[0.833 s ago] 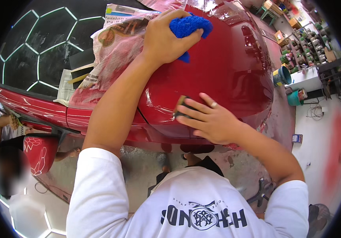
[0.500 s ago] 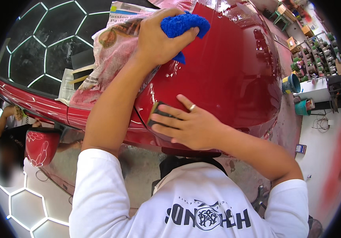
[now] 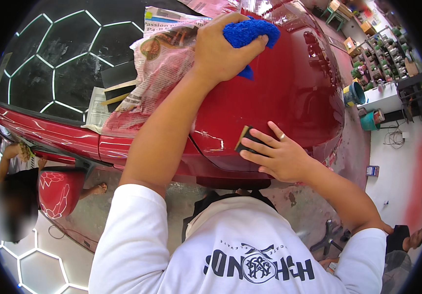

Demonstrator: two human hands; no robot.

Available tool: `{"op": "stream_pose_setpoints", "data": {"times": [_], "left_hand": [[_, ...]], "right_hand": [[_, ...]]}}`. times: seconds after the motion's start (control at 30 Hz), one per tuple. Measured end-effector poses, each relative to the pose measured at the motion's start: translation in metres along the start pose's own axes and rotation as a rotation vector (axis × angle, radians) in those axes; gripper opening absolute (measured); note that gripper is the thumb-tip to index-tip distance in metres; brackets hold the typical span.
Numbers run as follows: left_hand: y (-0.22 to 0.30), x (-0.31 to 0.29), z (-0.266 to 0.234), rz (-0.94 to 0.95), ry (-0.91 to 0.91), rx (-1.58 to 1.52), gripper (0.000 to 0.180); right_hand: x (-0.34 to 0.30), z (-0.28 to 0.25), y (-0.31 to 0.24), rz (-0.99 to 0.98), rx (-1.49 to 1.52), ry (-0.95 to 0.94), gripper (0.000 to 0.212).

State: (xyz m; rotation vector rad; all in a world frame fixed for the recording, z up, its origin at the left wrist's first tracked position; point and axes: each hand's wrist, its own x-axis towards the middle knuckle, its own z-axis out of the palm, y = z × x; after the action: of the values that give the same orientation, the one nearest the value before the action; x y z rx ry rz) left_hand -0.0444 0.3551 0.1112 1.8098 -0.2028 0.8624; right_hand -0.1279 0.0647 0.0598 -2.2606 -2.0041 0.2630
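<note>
Notably, the two hands hold their things differently. Left hand (image 3: 225,49): fingers and thumb clamped on a bunched blue cloth (image 3: 250,33), a loose end hanging below, over the far part of the red panel (image 3: 284,93). Bunching presumably keeps the cloth compact.

Right hand (image 3: 282,157): palm down, fingers spread apart across a dark block (image 3: 245,138) with a yellowish edge, on the panel's near side. Splayed fingers likely share the pressure along the block; whether the thumb also grips it is hidden, cannot tell. The edge projects past the fingertips, so the block sits under the fingers rather than deep in the palm.

Crumpled newspaper (image 3: 164,59), pink-stained, lies between panel and dark windshield (image 3: 68,59), probably shielding the glass. Dark sheets (image 3: 117,73) rest beside it, apparently parked clear of the paintwork.
</note>
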Motion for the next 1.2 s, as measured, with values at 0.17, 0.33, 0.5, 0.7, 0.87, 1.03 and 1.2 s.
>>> {"op": "stream_pose_setpoints", "data": {"times": [0.17, 0.33, 0.5, 0.7, 0.87, 1.03, 1.2], "left_hand": [[0.006, 0.002, 0.001, -0.14, -0.027, -0.176, 0.033], [0.011, 0.002, -0.005, -0.127, -0.041, -0.19, 0.033], [0.02, 0.003, -0.001, -0.174, -0.036, -0.291, 0.033], [0.015, 0.004, -0.004, -0.209, -0.008, -0.311, 0.03], [0.016, 0.005, -0.001, -0.122, 0.02, -0.349, 0.027], [0.025, 0.008, -0.008, -0.156, 0.082, -0.458, 0.024], [0.029, 0.014, -0.012, -0.134, 0.104, -0.495, 0.023]], "right_hand": [[0.074, 0.013, -0.06, 0.329, -0.003, 0.199, 0.064], [0.067, 0.022, -0.095, 0.413, 0.036, 0.248, 0.061], [0.103, 0.015, -0.101, 0.457, 0.056, 0.303, 0.063], [0.077, 0.018, -0.121, 0.459, -0.018, 0.228, 0.058], [0.112, 0.015, -0.111, 0.488, 0.0, 0.286, 0.061], [0.091, 0.02, -0.124, 0.487, 0.065, 0.246, 0.064], [0.123, 0.013, -0.109, 0.532, 0.029, 0.306, 0.062]]}}
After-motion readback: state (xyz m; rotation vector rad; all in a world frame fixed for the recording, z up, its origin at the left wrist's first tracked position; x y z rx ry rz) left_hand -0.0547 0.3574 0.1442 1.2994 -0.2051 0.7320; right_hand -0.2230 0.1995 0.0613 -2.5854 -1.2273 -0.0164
